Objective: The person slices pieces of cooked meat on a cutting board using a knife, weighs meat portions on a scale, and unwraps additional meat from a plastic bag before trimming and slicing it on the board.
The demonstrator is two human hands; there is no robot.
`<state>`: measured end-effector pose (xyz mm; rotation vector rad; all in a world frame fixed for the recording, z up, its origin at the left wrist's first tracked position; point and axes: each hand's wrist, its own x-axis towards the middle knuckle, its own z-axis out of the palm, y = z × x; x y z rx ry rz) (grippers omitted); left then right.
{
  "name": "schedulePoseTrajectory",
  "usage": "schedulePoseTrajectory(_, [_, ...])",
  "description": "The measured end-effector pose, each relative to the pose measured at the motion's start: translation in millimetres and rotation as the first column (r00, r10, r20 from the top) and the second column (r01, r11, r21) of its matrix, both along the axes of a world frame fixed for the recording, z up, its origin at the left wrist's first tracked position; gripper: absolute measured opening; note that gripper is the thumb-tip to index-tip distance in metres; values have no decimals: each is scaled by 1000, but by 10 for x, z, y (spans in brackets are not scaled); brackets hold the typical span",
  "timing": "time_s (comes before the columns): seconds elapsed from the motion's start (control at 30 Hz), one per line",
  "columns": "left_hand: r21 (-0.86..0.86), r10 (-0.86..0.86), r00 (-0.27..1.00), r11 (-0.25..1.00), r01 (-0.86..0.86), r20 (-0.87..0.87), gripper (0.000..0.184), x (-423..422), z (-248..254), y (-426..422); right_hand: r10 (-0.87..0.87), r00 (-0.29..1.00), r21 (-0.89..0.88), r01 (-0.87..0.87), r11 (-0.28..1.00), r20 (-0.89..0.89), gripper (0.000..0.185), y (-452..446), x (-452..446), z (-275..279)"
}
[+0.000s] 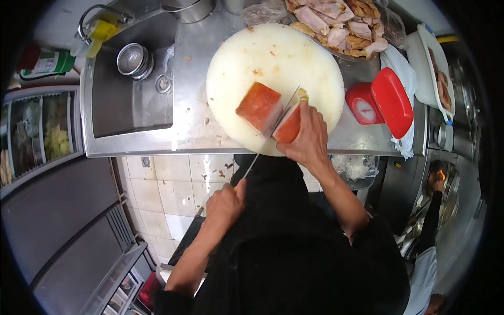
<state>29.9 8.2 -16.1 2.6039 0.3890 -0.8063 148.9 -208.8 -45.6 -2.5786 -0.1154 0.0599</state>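
Observation:
A long knife (258, 150) slants across the round white cutting board (236, 63). My left hand (224, 203) is closed around its handle, in front of the counter edge. The blade lies between two pieces of meat with reddish-brown tops. The larger, blocky piece (259, 105) sits left of the blade. My right hand (307, 137) grips the smaller piece (289, 126) on the right, its fingers covering part of it. Something yellow (303, 95) shows at a fingertip of that hand, beside the knife tip.
A sink (115, 110) with small metal bowls (134, 60) lies left. Cut meat (341, 26) is heaped behind the board. A red scale (363, 105) and a white tub (422, 68) stand right. Another person's arm (431, 220) reaches toward a flame at far right.

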Motion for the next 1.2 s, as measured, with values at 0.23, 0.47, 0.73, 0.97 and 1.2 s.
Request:
schedulePoseTrajectory(0.23, [5,-27,965,1000,27,262,58,279,-52,165,-66,983,-56,58,997,-172,123,-316,266,396])
schedulePoseTrajectory(0.47, [51,-6,954,999,-9,300,63,717,-231,211,524,815,-240,-575,782,-247,75,-339,675,135])
schedulePoseTrajectory(0.73, [-24,91,979,996,-88,182,73,591,-105,149,-32,997,182,44,982,-66,67,-862,497,651])
schedulePoseTrajectory(0.97, [-274,202,969,949,-156,146,74,223,-223,329,-360,922,-41,369,928,145,77,-2159,700,838])
schedulePoseTrajectory(1.2, [-372,223,963,915,-155,150,70,104,-257,369,-355,916,-159,385,909,188,82,-2404,758,533])
